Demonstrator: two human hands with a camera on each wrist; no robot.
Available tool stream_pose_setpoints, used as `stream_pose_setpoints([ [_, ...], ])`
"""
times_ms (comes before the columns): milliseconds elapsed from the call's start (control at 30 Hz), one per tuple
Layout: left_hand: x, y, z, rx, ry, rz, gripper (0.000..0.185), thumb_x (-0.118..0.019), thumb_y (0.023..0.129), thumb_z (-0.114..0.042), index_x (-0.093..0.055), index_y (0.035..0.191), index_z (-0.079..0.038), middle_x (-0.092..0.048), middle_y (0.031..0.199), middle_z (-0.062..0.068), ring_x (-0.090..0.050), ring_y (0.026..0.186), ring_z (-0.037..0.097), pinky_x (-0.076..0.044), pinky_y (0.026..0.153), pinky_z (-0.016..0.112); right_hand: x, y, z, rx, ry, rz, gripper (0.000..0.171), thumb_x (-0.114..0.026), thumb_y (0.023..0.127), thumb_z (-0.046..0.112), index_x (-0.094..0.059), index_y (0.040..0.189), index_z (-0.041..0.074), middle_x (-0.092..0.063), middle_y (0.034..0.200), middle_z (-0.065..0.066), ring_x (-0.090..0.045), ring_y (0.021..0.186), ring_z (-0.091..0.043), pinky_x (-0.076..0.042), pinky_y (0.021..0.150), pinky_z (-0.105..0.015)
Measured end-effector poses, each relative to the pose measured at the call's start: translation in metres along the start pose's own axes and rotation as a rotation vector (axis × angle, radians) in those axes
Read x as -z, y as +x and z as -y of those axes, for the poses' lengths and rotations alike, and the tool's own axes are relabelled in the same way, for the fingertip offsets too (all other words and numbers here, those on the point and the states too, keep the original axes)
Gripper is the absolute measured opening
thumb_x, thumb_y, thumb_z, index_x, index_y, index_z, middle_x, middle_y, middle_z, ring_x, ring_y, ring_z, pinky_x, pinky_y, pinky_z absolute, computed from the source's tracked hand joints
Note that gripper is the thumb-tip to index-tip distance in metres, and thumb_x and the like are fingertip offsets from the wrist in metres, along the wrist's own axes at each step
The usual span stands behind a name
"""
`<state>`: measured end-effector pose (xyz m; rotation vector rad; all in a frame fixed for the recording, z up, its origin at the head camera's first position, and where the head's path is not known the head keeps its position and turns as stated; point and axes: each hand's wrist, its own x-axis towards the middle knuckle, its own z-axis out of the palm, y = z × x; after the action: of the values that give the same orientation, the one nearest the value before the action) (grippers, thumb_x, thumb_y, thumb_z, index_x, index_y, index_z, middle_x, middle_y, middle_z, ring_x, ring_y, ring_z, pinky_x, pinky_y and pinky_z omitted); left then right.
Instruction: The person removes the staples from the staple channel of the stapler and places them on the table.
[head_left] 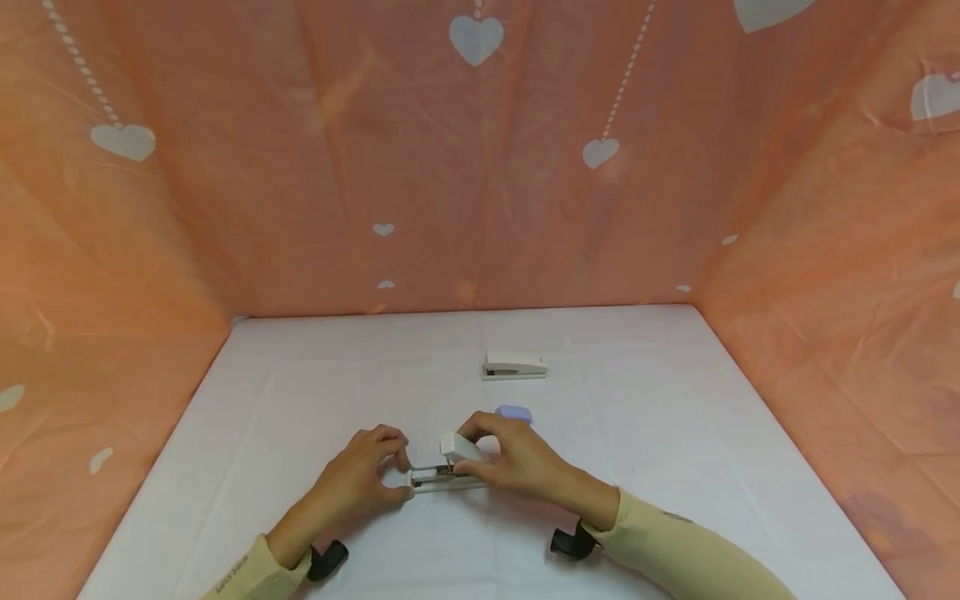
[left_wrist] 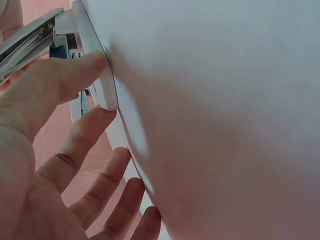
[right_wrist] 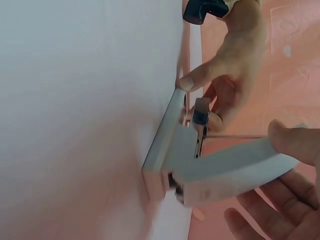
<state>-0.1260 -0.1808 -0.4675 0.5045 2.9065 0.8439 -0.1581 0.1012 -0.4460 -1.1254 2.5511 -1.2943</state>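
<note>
An open white stapler (head_left: 444,473) lies on the white table (head_left: 300,417) near its front edge. My left hand (head_left: 403,477) pinches the stapler's front end, thumb on the base and a finger at the metal magazine (right_wrist: 201,120). My right hand (head_left: 471,440) grips the raised top cover (right_wrist: 235,172) and holds it tilted up from the base (right_wrist: 167,142). In the left wrist view the thumb (left_wrist: 65,75) presses the base's end (left_wrist: 102,92), and the magazine (left_wrist: 27,40) shows above it.
A second white stapler (head_left: 514,365), closed, lies farther back at mid table. A small lilac object (head_left: 514,412) sits just behind my right hand. Orange sheets printed with hearts wall in the table at the left, back and right.
</note>
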Motion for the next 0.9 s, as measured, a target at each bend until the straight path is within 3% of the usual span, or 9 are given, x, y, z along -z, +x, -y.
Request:
stream_pose_setpoints([
  [133,0.000,0.000,0.001,-0.016,0.011,-0.002,0.034,-0.100,0.075,-0.030,-0.067,0.085,-0.028,-0.064,0.132,0.000,-0.057,0.122,0.031,-0.055,0.088,0.052,0.006,-0.007,-0.003,0.019,0.032,-0.032,0.031,-0.089,0.091,0.018,-0.071,0.115,0.016,-0.075,0.110,0.007,-0.069,0.106,-0.007,-0.056,0.098,-0.050],
  [433,0.000,0.001,0.003,-0.059,0.042,0.002,0.035,-0.099,0.074,-0.030,-0.066,0.085,-0.029,-0.064,0.129,0.000,-0.058,0.119,0.032,-0.054,0.088,0.050,0.016,-0.022,-0.012,0.057,0.094,-0.090,0.030,-0.089,0.090,0.011,-0.070,0.113,0.016,-0.073,0.112,0.006,-0.074,0.107,-0.014,-0.056,0.101,-0.040],
  [700,0.001,0.004,0.003,-0.090,0.063,0.007,0.035,-0.098,0.075,-0.029,-0.064,0.086,-0.028,-0.063,0.128,0.001,-0.058,0.121,0.033,-0.054,0.091,0.052,0.030,-0.037,-0.024,0.013,0.070,-0.115,0.031,-0.089,0.090,0.014,-0.070,0.115,0.013,-0.075,0.122,-0.007,-0.072,0.115,-0.018,-0.057,0.102,-0.039],
  [900,0.003,0.005,0.006,-0.130,0.069,0.016,0.034,-0.097,0.077,-0.029,-0.065,0.087,-0.028,-0.064,0.127,0.001,-0.059,0.118,0.034,-0.051,0.096,0.055,0.038,-0.049,-0.036,-0.026,0.044,-0.094,0.030,-0.089,0.091,0.013,-0.070,0.114,0.014,-0.074,0.111,0.003,-0.071,0.113,-0.017,-0.058,0.101,-0.041],
])
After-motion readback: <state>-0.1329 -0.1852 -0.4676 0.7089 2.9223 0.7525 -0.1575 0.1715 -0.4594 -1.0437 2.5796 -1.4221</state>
